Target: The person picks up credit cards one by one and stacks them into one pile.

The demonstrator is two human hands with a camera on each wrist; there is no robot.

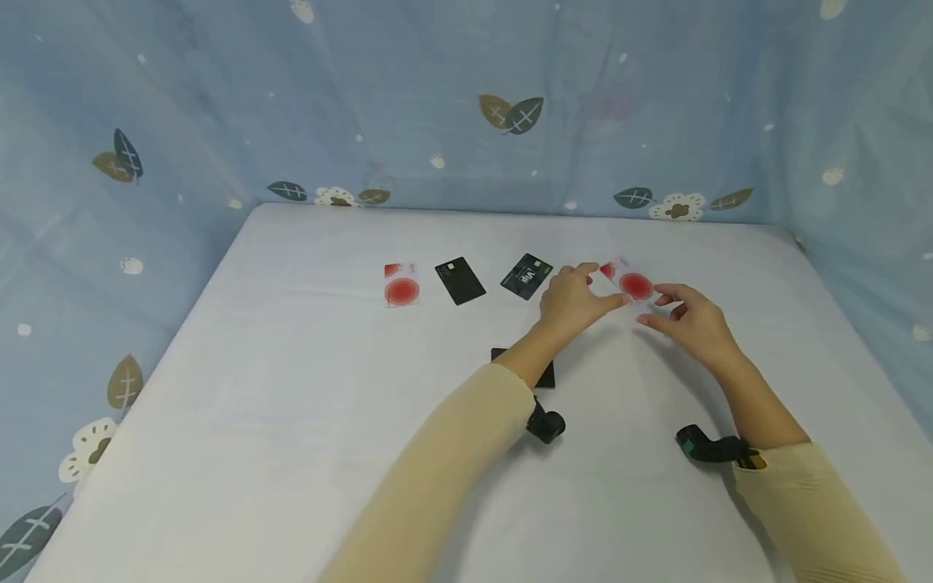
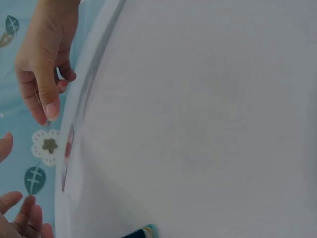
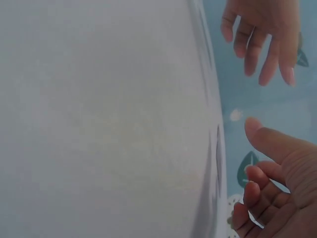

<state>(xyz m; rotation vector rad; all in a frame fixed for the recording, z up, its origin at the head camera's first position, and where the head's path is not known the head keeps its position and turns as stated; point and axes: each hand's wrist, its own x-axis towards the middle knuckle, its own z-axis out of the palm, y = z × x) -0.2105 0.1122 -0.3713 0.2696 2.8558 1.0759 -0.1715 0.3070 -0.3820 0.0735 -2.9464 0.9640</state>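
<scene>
A white card with red circles lies at the back right of the white table, between the two hands. On its left side is my left hand, index finger and thumb spread beside its edges. My right hand is at the card's right end, thumb apart from the loosely bent fingers. In the left wrist view the card shows as a thin sliver on the tabletop. Neither hand is curled round it. The right wrist view shows the right hand with its fingers loosely bent and the left hand with its fingers hanging relaxed.
Left of the hands lie a dark VIP card, a black card and another red-circled card in a row. Another black card is partly hidden under my left forearm. Blue patterned cloth hangs behind the table.
</scene>
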